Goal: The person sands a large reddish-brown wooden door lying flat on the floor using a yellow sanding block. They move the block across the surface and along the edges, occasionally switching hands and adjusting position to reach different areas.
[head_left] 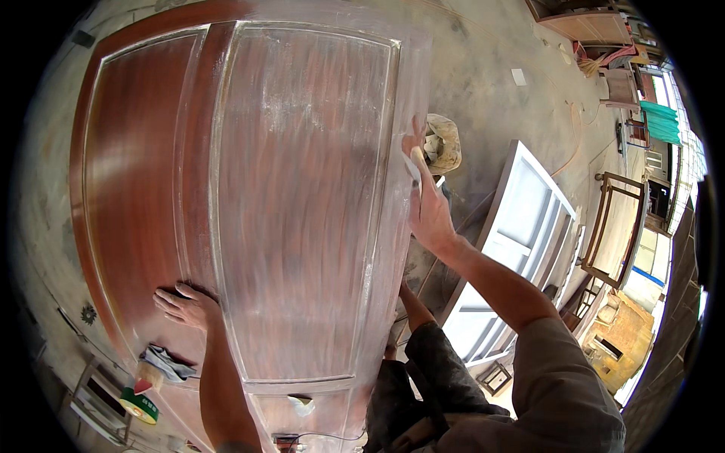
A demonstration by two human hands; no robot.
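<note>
A large reddish-brown wooden door (136, 166) lies flat before me, its right panel dulled white with sanding dust (302, 204). My left hand (185, 303) rests flat, fingers spread, on the glossy red part near the lower left. My right hand (424, 200) reaches to the door's right edge and presses a small folded piece of sandpaper (415, 162) against it. A bit of crumpled paper (302, 405) lies on the door's lower rail.
A grey rag (166, 364) and a green-and-white tape roll (140, 405) sit at the lower left corner. A white framed door (521, 226) leans at the right, beyond it a wooden frame (615, 226). A dusty bucket (444, 143) stands on the concrete floor.
</note>
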